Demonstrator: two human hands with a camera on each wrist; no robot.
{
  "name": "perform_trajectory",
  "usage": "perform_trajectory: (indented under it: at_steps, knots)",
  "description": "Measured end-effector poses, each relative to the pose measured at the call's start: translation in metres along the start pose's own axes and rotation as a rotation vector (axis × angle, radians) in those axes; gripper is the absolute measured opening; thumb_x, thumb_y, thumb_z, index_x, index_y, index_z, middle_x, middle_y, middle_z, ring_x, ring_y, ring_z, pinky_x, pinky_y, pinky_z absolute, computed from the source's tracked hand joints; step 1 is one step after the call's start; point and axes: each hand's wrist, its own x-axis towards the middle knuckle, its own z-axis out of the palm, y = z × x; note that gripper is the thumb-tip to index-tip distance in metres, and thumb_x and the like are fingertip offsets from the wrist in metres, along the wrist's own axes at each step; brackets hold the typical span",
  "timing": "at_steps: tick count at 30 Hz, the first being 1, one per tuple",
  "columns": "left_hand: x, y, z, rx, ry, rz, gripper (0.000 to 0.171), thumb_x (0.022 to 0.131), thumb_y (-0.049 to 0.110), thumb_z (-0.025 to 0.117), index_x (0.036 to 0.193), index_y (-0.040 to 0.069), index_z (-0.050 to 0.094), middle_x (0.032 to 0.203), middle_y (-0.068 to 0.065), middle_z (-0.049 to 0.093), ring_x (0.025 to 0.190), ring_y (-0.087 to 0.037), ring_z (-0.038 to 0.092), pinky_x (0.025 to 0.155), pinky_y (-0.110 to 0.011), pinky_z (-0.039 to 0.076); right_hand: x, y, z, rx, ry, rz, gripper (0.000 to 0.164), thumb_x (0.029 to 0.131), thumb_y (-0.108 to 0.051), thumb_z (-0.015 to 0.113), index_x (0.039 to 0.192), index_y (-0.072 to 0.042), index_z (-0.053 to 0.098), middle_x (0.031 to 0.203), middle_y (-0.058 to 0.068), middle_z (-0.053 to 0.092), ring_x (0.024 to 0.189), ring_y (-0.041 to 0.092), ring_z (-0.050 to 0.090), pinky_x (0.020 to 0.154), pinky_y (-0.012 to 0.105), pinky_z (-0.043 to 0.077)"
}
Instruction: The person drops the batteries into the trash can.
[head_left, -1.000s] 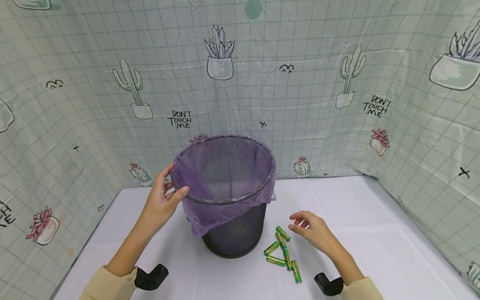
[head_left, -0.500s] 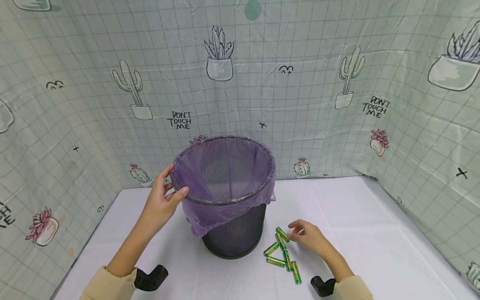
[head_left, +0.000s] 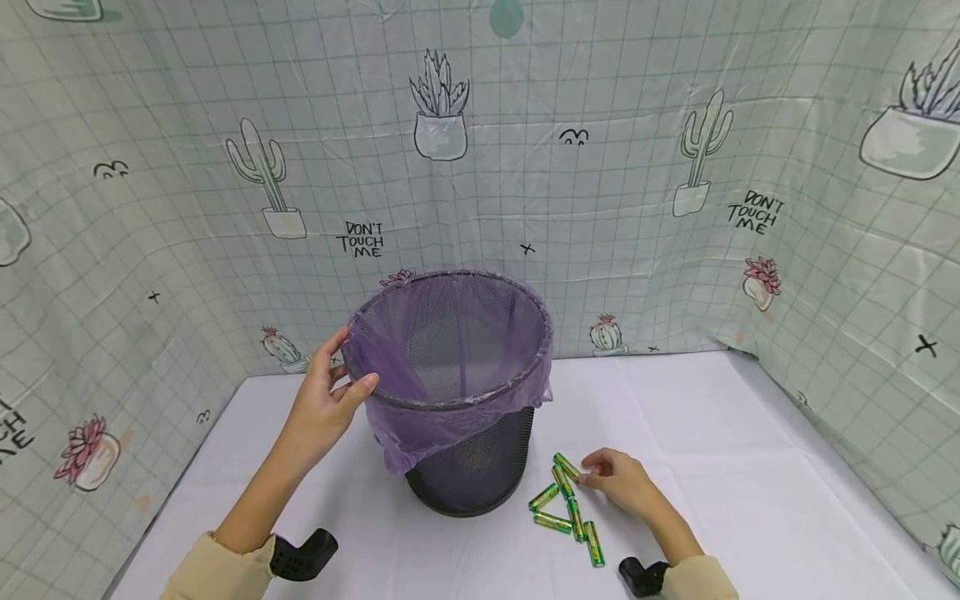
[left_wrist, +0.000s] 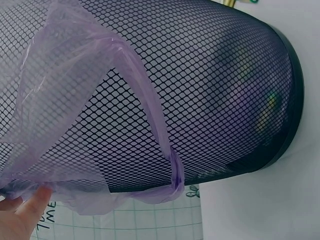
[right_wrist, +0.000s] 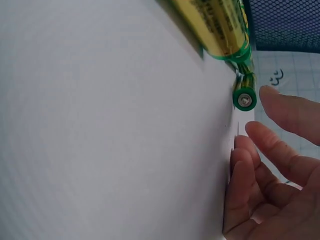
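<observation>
A black mesh wastebasket point(head_left: 480, 467) stands upright on the white table, lined with a purple plastic bag point(head_left: 427, 433) folded over its rim. My left hand point(head_left: 321, 408) grips that rim at the left, thumb outside over the bag. Right of the bin lie several green and yellow batteries point(head_left: 576, 518). My right hand point(head_left: 618, 482) is beside the farthest battery point(head_left: 566, 467). In the right wrist view, thumb and forefinger are parted near the end of a battery point(right_wrist: 245, 95), without a grip on it.
Green and yellow blurs point(left_wrist: 267, 112) show through the mesh low on the bin; whether inside or behind, I cannot tell. A grid-patterned cloth point(head_left: 480, 208) with cactus drawings hangs behind and at both sides. The white tabletop point(head_left: 697, 442) extends to the right.
My right hand has come down and nearer to the farthest battery. The left hand, the wastebasket and the batteries stay where they were.
</observation>
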Motion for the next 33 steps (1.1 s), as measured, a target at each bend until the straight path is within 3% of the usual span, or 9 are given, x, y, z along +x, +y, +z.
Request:
perform_trajectory:
  at_steps: [19,27,33]
  knots:
    - [0.0002,-0.0020,0.0011,-0.006,0.012,0.010,0.073,0.093,0.016,0.054,0.148,0.004,0.007,0.153,-0.017,0.009,0.132,-0.037,0.035,0.100,-0.038,0.041,-0.0004,0.0003,0.0068,-0.066,0.030,-0.016,0.011,0.081,-0.008,0.067,0.089,-0.001,0.064,0.079,0.004,0.052,0.073,0.015,0.046,0.062,0.026,0.039]
    - [0.0001,-0.0020,0.0008,-0.018,0.007,0.021,0.073,0.094,0.015,0.053,0.148,0.004,0.007,0.154,-0.017,0.009,0.132,-0.037,0.034,0.091,-0.010,0.041,-0.0027,-0.0020,0.0064,-0.062,0.033,-0.045,0.008,0.082,-0.004,0.064,0.086,0.003,0.063,0.077,0.006,0.052,0.067,0.014,0.047,0.054,0.022,0.039]
    - [0.0006,-0.0020,0.0014,-0.032,-0.001,0.026,0.073,0.094,0.015,0.052,0.148,0.004,0.006,0.154,-0.017,0.008,0.132,-0.037,0.034,0.086,-0.004,0.039,-0.0040,-0.0015,0.0035,-0.066,0.017,-0.071,0.008,0.083,-0.002,0.061,0.087,0.005,0.062,0.077,0.006,0.052,0.067,0.014,0.046,0.055,0.022,0.038]
